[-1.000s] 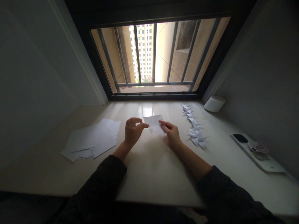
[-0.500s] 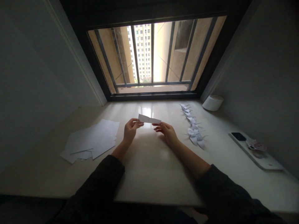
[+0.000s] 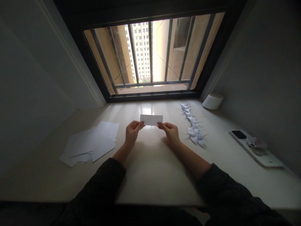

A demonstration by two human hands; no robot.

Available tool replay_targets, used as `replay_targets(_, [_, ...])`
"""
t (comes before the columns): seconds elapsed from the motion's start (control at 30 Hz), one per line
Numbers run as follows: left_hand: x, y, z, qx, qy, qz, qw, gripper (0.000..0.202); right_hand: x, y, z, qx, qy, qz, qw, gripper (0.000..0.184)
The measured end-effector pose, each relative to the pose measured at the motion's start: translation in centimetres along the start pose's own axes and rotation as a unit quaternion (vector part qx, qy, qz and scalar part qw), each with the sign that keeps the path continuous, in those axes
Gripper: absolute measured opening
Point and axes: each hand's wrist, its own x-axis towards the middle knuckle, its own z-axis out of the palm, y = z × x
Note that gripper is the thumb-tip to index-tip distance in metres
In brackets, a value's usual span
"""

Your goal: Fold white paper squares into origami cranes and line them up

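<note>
A small white rectangle of folded paper (image 3: 151,119) is held up above the sill between both hands. My left hand (image 3: 133,131) pinches its lower left corner between thumb and fingers. At the lower right corner, my right hand (image 3: 171,132) grips it the same way, thumb toward me. The paper faces me flat, its long side level. To the left lies a loose stack of white paper sheets (image 3: 91,141). On the right, several folded paper cranes (image 3: 194,130) stand in a row running toward the window.
A phone (image 3: 256,152) with a round grip on its back lies at the right by the wall. Farther back stands a white cylindrical object (image 3: 213,101). A dark-framed window (image 3: 150,97) with bars closes off the far side of the pale sill (image 3: 150,175).
The paper has turned from a narrow, slanted shape to a flat rectangle facing me. My right fingers, looser before, have closed on its corner. The view has shifted slightly.
</note>
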Motion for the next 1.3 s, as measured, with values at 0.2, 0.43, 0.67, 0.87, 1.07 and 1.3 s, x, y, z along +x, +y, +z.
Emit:
replay_targets(0.2, [-0.1,-0.4,0.2,-0.018,0.006,-0.023,1.0,0.03,-0.1,0.1,0.3,0.039,0.006,0.013,0.999,0.029])
replay_targets(0.43, [-0.1,-0.7,0.3,-0.041,0.026,-0.06,0.997,0.057,0.0,0.3,0.5,0.111,0.02,0.033,0.993,0.034])
replay_targets(0.67, [0.0,-0.9,0.4,-0.081,0.049,-0.124,0.988,0.052,0.0,0.4,0.6,0.165,0.038,0.05,0.984,0.037])
replay_targets(0.87, [0.1,-1.3,0.3,-0.078,0.074,-0.139,0.985,0.05,0.0,0.7,0.6,0.151,0.046,0.054,0.986,0.039])
replay_targets(1.07, [-0.1,-1.4,0.6,-0.076,0.092,-0.113,0.986,0.047,-0.1,0.7,0.8,0.148,0.048,0.055,0.986,0.038])
replay_targets(1.3, [-0.3,-1.7,0.6,-0.063,0.085,-0.068,0.992,0.043,0.0,0.7,0.9,0.144,0.062,0.057,0.986,0.029])
